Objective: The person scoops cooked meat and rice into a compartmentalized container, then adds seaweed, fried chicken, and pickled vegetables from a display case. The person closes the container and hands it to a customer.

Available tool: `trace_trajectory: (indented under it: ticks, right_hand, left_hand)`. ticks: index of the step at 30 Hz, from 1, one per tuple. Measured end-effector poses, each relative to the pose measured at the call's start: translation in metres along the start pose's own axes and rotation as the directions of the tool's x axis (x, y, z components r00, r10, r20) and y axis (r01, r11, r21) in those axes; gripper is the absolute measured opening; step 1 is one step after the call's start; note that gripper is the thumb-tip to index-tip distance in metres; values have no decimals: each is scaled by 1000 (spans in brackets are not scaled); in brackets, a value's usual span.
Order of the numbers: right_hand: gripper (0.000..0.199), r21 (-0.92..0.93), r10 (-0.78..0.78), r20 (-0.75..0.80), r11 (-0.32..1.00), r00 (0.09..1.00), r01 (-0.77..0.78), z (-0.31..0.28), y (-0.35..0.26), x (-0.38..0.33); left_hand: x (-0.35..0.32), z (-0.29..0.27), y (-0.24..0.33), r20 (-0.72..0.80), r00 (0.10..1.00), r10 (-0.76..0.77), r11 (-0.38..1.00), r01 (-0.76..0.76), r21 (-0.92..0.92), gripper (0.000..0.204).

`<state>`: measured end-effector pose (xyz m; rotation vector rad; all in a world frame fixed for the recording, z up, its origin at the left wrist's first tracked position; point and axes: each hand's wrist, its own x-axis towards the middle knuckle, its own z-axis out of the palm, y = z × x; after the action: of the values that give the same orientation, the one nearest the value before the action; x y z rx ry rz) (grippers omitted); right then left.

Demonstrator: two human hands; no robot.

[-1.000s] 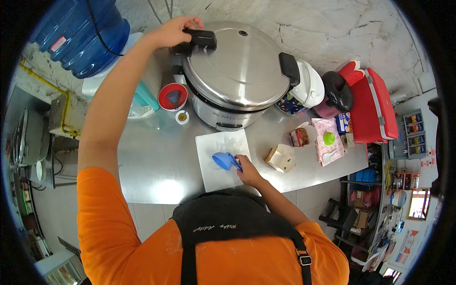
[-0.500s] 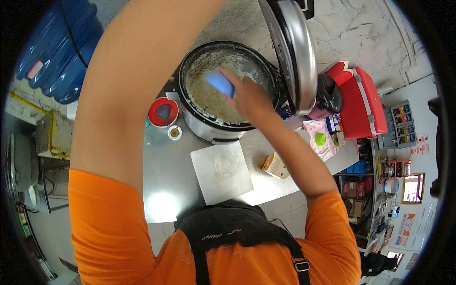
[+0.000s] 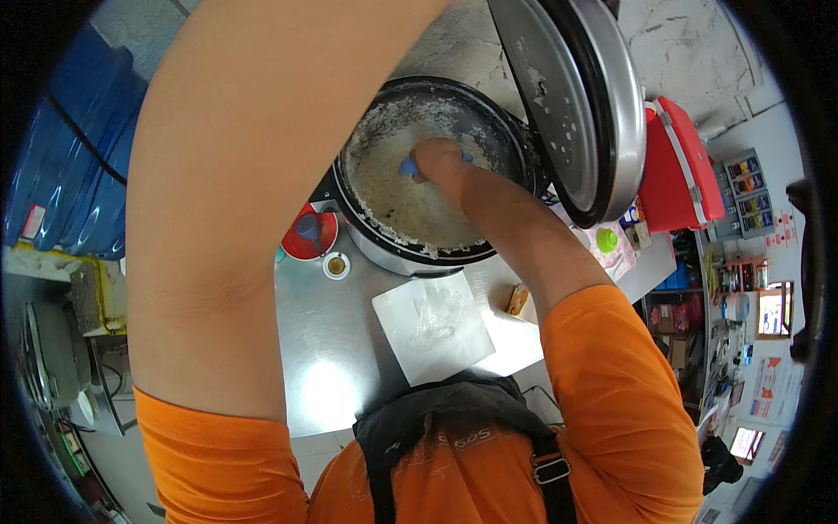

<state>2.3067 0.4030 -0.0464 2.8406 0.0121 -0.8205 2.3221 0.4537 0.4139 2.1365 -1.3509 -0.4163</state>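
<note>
A blue plastic scoop (image 3: pixel 407 167) is clasped by the right hand (image 3: pixel 436 159) inside the round silver-and-black metal cooker (image 3: pixel 387 255), where white rice (image 3: pixel 381 194) is held. The left hand's grip cannot be told, being out of view.

The left hand is cut off above; the right hand (image 3: pixel 435 159) mostly hides a scoop (image 3: pixel 407 167).

No words can be made out clearly: pale lettering where the black apron (image 3: pixel 436 403) meets the orange shirt (image 3: pixel 428 476) is distorted; the blue water bottle's (image 3: pixel 74 188) white-and-red sticker (image 3: pixel 34 221) and the orange-and-blue wall poster (image 3: pixel 766 389) are too small.
</note>
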Motion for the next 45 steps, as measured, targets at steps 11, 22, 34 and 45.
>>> trace_trajectory:
  ticks: [11, 22, 34, 45]
  right_hand:
    - [62, 133, -425, 109, 902, 899, 411, 3, -29, -83]
    - [76, 515, -379, -68, 779, 923, 358, -48, 0, -188]
    - [80, 994, -125, -108, -22, 986, 106, -34, 17, -210]
    - [86, 613, -414, -267, -770, 870, -178, 63, -26, -321]
  left_hand:
    - [-35, 5, -2, -157, 986, 62, 998, -66, -21, 18]
    - [-35, 14, -9, -331, 939, 94, 988, -128, -83, 52]
    - [-51, 12, -10, -335, 937, 95, 995, -97, 11, 57]
    - [-104, 35, -43, -395, 918, 14, 989, -70, -128, 53]
